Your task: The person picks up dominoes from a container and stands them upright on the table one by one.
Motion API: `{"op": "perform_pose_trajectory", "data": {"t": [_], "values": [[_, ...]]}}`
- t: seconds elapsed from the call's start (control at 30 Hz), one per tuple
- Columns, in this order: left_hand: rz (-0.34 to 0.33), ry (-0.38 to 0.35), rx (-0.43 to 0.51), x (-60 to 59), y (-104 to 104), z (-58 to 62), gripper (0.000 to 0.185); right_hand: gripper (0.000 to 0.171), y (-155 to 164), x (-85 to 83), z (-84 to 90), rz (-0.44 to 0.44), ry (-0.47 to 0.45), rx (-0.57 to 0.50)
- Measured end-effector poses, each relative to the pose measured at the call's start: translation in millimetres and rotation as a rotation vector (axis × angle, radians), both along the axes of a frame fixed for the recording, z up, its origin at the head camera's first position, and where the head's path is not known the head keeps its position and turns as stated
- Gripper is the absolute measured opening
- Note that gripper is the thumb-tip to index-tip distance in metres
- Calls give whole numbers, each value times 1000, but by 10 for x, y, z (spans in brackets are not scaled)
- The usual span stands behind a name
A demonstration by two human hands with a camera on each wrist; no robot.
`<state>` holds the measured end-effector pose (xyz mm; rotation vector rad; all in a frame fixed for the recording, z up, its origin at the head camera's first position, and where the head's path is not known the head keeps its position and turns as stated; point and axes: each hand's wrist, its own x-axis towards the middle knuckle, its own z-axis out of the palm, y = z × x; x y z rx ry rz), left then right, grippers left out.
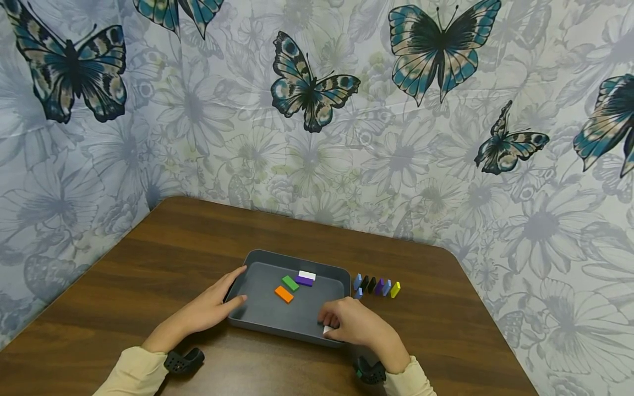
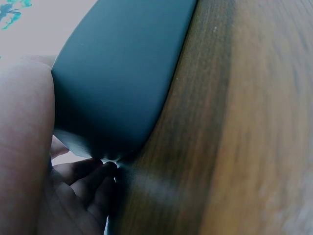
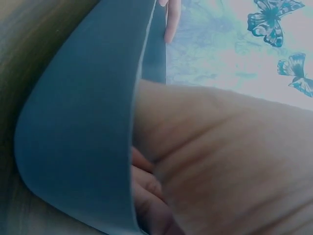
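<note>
Showing only in the head view, hands: left [image 1: 213, 308] grips the tray [image 1: 292, 322] rim, right [image 1: 354, 324] pinches a white block [image 1: 327, 329].

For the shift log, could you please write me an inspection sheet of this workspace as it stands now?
Surface: brown wooden table, bare around the tray.
Job's things: grey tray holding an orange block, a green block, and a purple block touching a white block; another white block at the tray's near rim.
Clutter: row of coloured blocks standing on the table beside the tray.
Grippers: left hand grips the tray's left rim; right hand pinches the near white block, fingers curled.
Cables: nothing seen.
Surroundings: butterfly-print curtain behind and beside the table.
</note>
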<state>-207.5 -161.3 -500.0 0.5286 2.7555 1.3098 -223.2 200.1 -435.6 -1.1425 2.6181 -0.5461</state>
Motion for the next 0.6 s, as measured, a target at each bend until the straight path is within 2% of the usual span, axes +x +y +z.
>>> {"op": "perform_pose_trajectory", "data": {"t": [0.33, 0.6], "values": [[4, -2, 0, 6, -1, 0, 76, 18, 62, -2, 48, -11, -74, -81], [-2, 12, -13, 6, -12, 17, 75, 21, 120, -26, 87, -18, -52, -116]]}}
